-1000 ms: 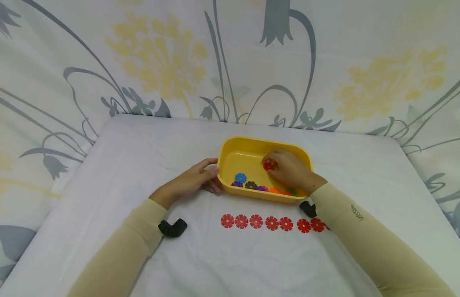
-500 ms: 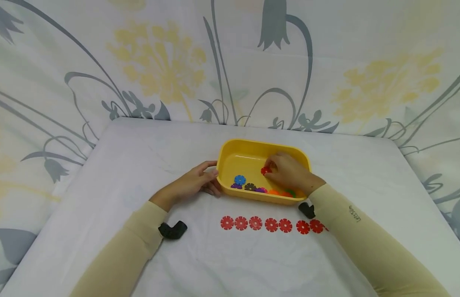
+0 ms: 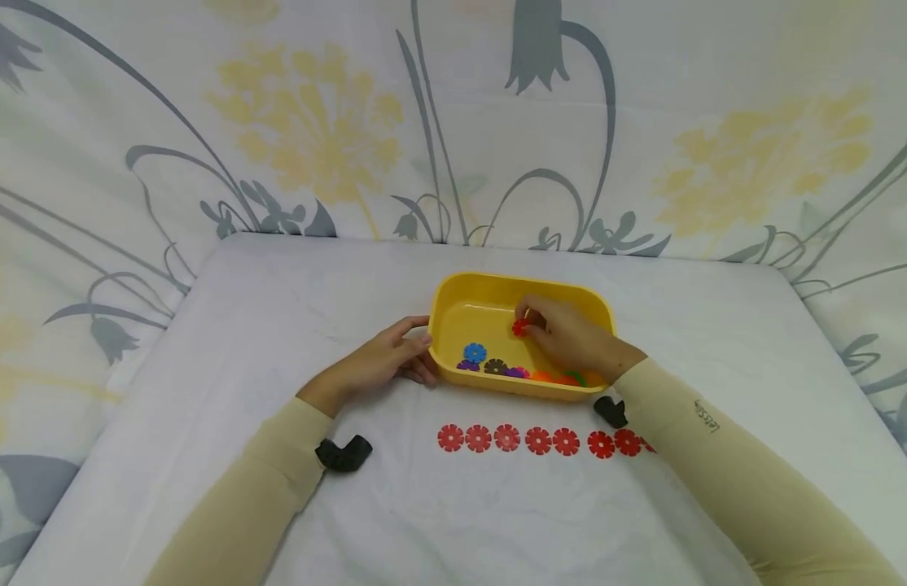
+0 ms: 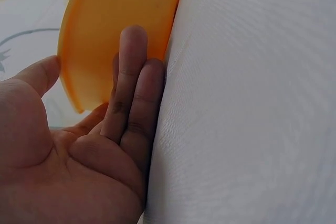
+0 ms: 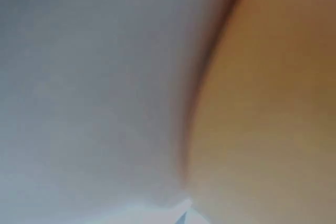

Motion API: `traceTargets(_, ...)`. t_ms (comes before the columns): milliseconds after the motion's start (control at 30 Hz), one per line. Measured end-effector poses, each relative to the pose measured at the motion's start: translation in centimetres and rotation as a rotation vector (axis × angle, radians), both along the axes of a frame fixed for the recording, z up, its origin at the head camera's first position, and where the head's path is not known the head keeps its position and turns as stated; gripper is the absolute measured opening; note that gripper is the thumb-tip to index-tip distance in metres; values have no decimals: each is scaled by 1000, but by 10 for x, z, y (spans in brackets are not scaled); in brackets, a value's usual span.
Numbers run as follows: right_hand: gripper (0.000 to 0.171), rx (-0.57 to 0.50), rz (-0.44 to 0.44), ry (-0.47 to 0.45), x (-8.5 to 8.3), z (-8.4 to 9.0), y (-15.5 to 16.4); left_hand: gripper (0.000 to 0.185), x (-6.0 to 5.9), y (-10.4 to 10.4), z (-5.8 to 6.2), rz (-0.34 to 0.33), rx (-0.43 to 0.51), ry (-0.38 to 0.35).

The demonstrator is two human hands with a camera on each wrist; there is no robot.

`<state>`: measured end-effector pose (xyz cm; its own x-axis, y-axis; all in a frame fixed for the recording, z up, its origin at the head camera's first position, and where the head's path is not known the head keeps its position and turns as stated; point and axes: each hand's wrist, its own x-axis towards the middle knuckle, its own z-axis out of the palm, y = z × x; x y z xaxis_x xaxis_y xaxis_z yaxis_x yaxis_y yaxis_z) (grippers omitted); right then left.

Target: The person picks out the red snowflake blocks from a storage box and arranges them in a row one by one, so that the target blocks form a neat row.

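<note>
Red plastic snowflake disc (image 3: 520, 328), notched round its edge, is pinched between the thumb and fingertips of the right hand (image 3: 567, 338) inside the shallow yellow plastic tray (image 3: 453, 305), above the tray floor near its far right part. The grip looks light and sits on the disc's rim only, so my judgement is that the disc could slip or twist out and fall back among the loose mixed-colour discs (image 3: 512, 370) along the tray's near wall, where a blue disc (image 3: 474, 352), purple, dark, orange and green ones lie close together. A red piece landing there would be harder to pick out again.

Bumping is the other risk: the right forearm in its beige sleeve (image 3: 717, 464) lies just beside the right end of the row of red discs (image 3: 537, 440) laid flat on the white cloth-covered table (image 3: 278, 325), and it hides that end of the row. Drawing the arm back low could sweep those discs out of line.

Left hand (image 3: 383, 362) rests on the table against the tray's left end, fingers straight and flat on the outer wall, thumb near the rim, steadying rather than clasping. The right wrist view is too blurred to add anything.
</note>
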<state>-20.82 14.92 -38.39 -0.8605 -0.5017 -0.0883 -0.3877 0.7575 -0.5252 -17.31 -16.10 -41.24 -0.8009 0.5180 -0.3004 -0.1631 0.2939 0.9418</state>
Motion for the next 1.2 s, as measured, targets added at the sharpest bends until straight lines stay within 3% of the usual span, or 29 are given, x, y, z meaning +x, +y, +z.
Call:
traceTargets(333,18,-146,-36,343,24,35,31,57,-1,0,5,-12,9,11)
traceTargets(667,21,-70,-150,423,59,37,89,56,0,4,2,-14,11,0)
traceTargets(833,20,-15,-209,396,73,30,126,57,1,4,1,-13,20,3)
traceTargets(1200,16,89,-295,79,85,3,187,57,1,2,2,-6,15,-3)
